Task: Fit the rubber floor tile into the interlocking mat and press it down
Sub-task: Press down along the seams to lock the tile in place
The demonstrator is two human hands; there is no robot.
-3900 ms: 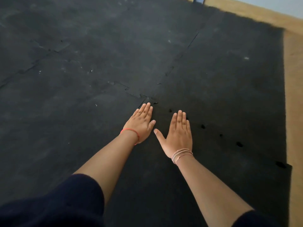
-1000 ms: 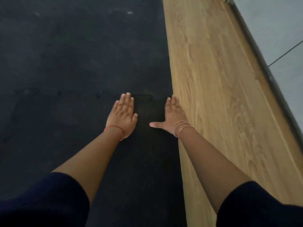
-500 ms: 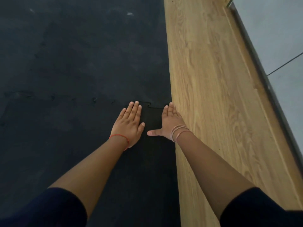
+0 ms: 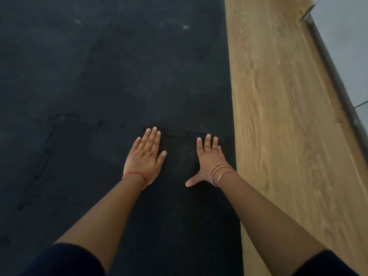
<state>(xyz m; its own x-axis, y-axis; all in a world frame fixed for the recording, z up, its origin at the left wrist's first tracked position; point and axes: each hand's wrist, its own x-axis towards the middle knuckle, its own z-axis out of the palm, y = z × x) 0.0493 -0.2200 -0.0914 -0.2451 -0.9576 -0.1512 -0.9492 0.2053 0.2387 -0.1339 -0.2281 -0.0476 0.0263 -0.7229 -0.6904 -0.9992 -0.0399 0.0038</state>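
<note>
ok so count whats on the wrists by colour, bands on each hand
red thread band, left hand: 1
pinkish thin bands, right hand: 3, though they overlap, so the count is approximate
total: 4

Both palms hidden; dark seam [image 4: 179,134] by the fingertips barely readable

Left hand [image 4: 146,157], right hand [image 4: 209,159] flat, palms down

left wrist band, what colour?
Red: a thin red band on the left hand wrist, clearest in the head view.
</note>
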